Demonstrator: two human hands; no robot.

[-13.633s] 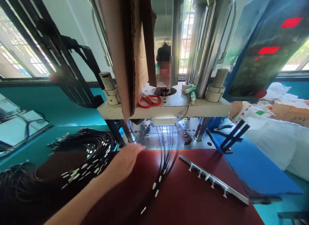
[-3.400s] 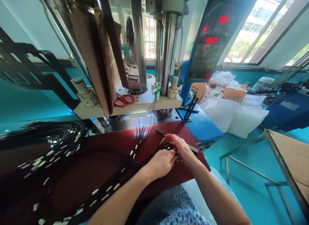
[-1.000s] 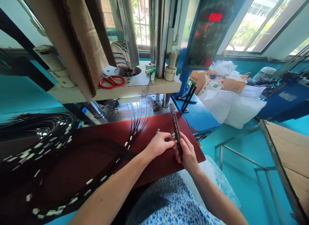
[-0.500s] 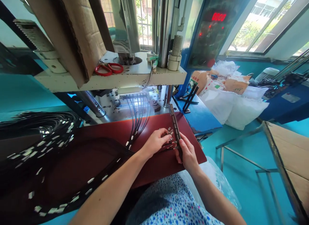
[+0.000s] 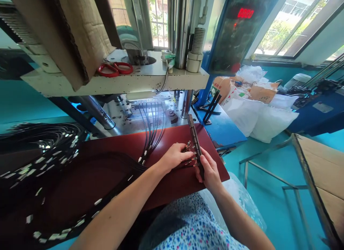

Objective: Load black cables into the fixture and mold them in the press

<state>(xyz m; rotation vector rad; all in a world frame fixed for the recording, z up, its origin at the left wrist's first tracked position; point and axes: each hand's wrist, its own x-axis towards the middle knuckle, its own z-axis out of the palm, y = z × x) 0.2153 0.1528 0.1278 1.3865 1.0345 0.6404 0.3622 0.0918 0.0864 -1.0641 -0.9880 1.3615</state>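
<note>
My right hand (image 5: 208, 169) grips the near end of a long dark metal bar (image 5: 194, 135) that lies lengthwise on the dark red worktop (image 5: 172, 187). My left hand (image 5: 173, 157) pinches black cables with metal end connectors (image 5: 188, 148) against the bar's left side. Behind my left hand, a bundle of black cables (image 5: 152, 130) runs from the worktop up into the press machine.
A large pile of black cables with white tags (image 5: 40, 160) covers the left. Red scissors (image 5: 115, 68) lie on the press's cream plate (image 5: 150, 80). A blue side table (image 5: 220, 128) and white bags (image 5: 258, 119) stand to the right, with teal floor beyond.
My hands have stayed at the bar; my left fingers shifted slightly along the connectors. The view tilted down a little.
</note>
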